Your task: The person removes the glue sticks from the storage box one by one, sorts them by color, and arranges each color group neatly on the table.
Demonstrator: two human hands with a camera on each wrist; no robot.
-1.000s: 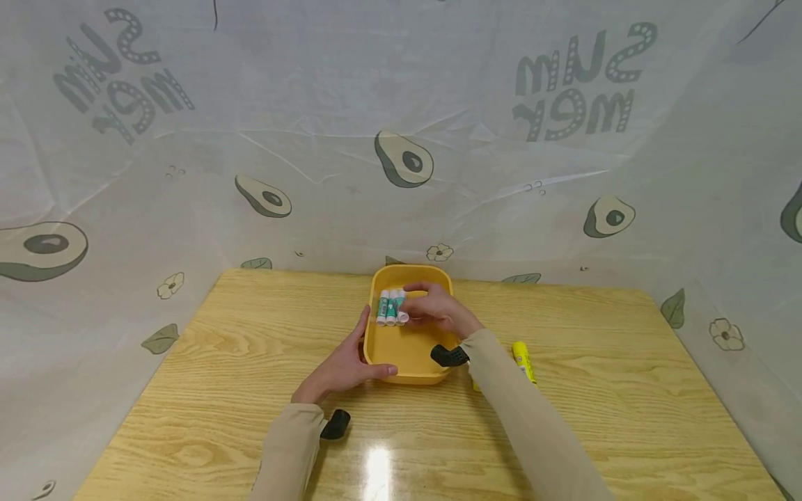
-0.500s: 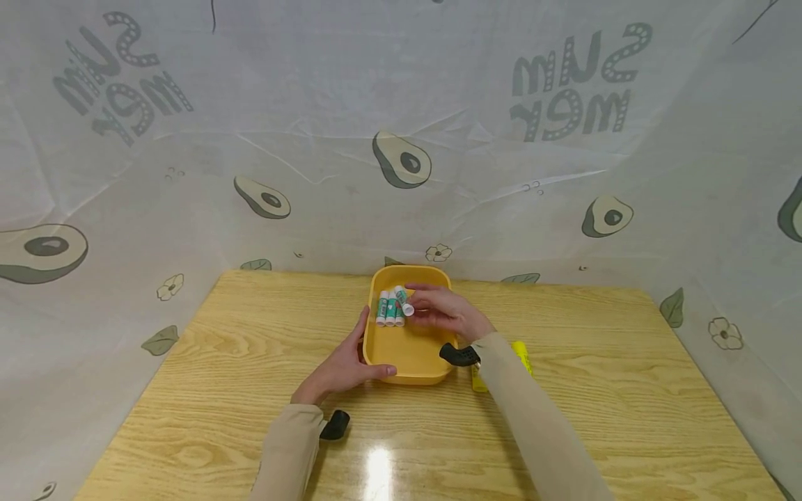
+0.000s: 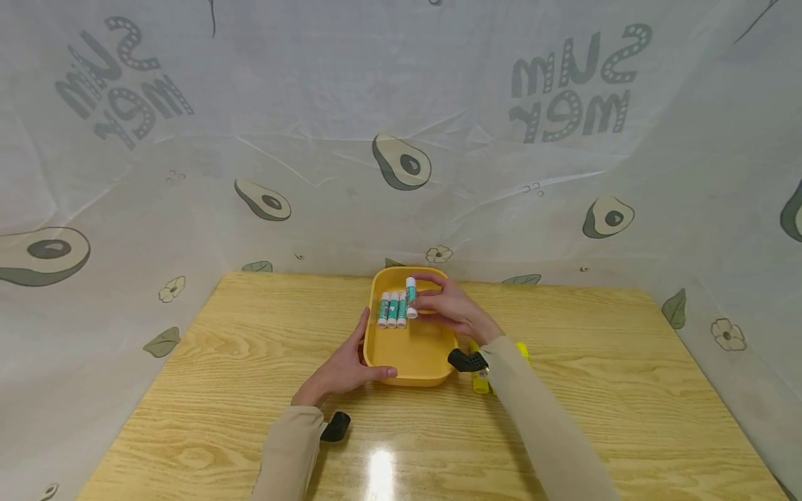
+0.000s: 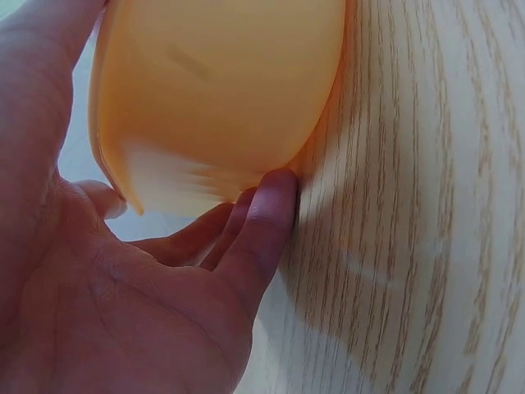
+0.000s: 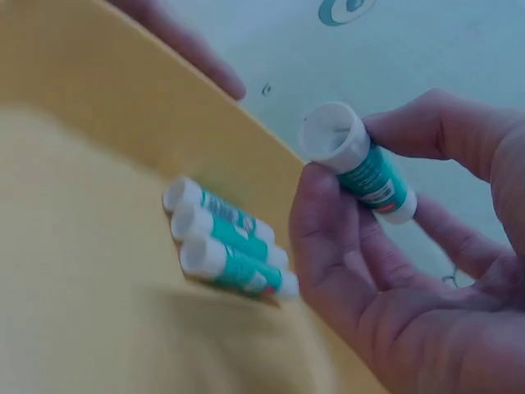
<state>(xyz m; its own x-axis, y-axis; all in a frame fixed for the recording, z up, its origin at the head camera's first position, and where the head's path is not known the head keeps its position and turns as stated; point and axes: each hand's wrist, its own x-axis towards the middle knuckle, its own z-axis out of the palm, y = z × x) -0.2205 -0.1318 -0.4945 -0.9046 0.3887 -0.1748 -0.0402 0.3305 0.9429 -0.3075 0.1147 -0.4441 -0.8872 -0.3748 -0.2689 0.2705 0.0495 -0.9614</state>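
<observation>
A yellow plastic tray point(image 3: 407, 358) stands on the table, its corner held by my left hand point(image 3: 341, 365), thumb on the near rim. In the left wrist view, the fingers of the left hand point(image 4: 164, 295) touch the outer wall of the tray point(image 4: 221, 82). My right hand point(image 3: 447, 304) pinches a white glue stick point(image 3: 411, 298) with a teal label, raised above the tray. The right wrist view shows the open-ended base of that glue stick point(image 5: 369, 168) between thumb and fingers. Three matching glue sticks point(image 3: 392, 309) lie side by side along the tray's left wall.
Yellow cylindrical sticks point(image 3: 480, 381) lie on the wooden table point(image 3: 219, 403) right of the tray, partly hidden by my right sleeve point(image 3: 539, 410). A patterned cloth point(image 3: 501, 202) hangs behind the table and at both sides.
My right hand has lifted one glue stick off the row in the tray and drawn it right, turning it more upright. The left hand stays on the tray.
</observation>
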